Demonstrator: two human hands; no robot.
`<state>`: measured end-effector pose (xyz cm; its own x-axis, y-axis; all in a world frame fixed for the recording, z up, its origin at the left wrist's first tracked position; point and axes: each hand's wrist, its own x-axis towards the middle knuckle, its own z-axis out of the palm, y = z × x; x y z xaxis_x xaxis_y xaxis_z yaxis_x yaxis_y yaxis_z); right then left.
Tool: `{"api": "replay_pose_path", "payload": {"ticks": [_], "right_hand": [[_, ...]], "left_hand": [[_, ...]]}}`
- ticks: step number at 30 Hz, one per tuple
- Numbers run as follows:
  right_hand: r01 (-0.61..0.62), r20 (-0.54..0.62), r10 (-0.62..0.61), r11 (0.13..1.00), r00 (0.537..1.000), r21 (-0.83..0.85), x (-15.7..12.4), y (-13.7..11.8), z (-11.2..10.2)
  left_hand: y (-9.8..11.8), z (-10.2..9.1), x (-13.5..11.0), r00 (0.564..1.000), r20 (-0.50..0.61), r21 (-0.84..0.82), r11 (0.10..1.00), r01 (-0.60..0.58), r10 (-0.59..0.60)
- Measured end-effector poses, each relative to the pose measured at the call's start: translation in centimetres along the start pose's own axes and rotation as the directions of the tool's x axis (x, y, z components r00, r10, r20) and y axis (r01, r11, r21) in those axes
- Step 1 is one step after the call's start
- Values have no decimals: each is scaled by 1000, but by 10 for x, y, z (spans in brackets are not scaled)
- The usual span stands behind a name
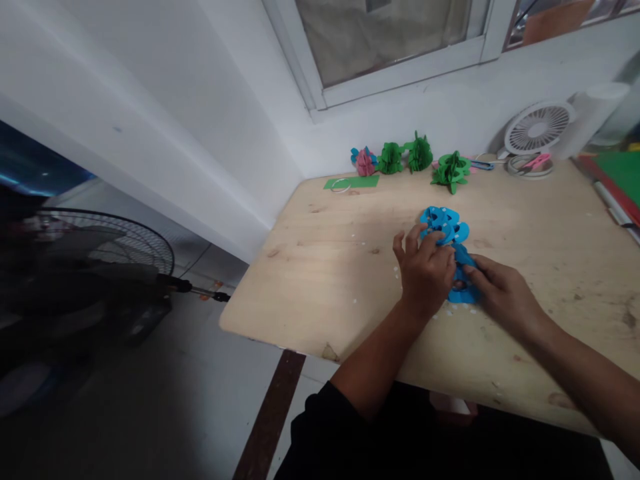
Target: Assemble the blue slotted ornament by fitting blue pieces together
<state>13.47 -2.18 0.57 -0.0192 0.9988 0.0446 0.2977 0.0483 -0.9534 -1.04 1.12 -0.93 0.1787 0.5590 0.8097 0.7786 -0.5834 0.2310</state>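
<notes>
A blue paper cutout (463, 294) with holes lies on the wooden table between my two hands. My right hand (505, 290) pinches its right edge between thumb and fingers. My left hand (425, 267) reaches over it from the left; its thumb and index finger come together at the cutout's upper part, while the other fingers are raised and spread. Just beyond, more blue paper pieces (440, 217) with small white squares on them lie bunched together, partly behind my left fingers. Small white bits are scattered on the table around the cutout.
Along the wall stand green paper flowers (420, 153) and a pink one (366, 163). A green strip (370, 181) lies in front of them. At the back right are a small white fan (537, 130), a tape roll (530, 173) and pink-handled scissors (539, 161). A larger black fan (100, 227) stands left.
</notes>
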Motion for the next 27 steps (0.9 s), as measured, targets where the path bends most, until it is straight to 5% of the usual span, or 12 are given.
{"api": "replay_pose_path", "payload": {"ticks": [9, 15, 21, 27], "right_hand": [[-170, -76, 196, 951, 978, 259, 5, 3, -1], [-173, -193, 290, 869, 937, 463, 12, 4, -7], [-147, -257, 319, 841, 912, 521, 11, -10, -11], [-108, -283, 315, 818, 906, 565, 12, -13, -9]], "left_hand": [[-1, -2, 4, 987, -91, -301, 949, 96, -128], [10, -15, 6, 998, -63, -614, 787, -56, 22], [20, -18, 2, 995, -4, -625, 777, -79, 98], [21, -17, 4, 990, -85, -547, 825, -142, 114]]}}
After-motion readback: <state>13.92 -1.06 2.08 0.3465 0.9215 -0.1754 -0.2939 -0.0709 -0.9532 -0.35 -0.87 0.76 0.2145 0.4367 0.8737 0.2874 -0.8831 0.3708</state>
